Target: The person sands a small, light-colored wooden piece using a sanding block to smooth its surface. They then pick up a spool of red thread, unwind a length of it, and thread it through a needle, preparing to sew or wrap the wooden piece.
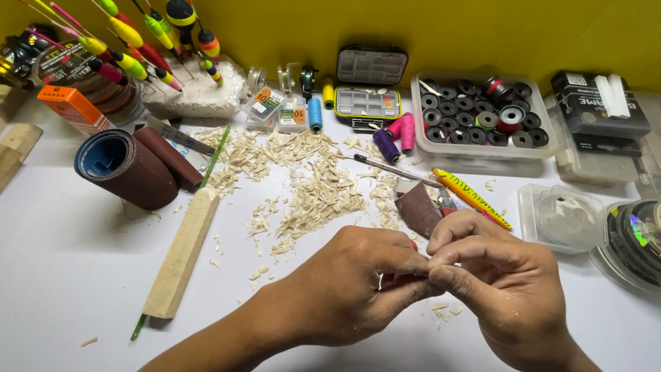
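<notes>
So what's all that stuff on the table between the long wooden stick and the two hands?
Pale wood shavings, scattered on the white table between the wooden stick and the left hand and right hand. The head view shows it.

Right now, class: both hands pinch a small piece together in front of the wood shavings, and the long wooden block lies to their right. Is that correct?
Not quite. The head view shows the long wooden block lying to the left of the left hand and right hand, not the right. The rest holds: both pinch a small piece in front of the wood shavings.
</notes>
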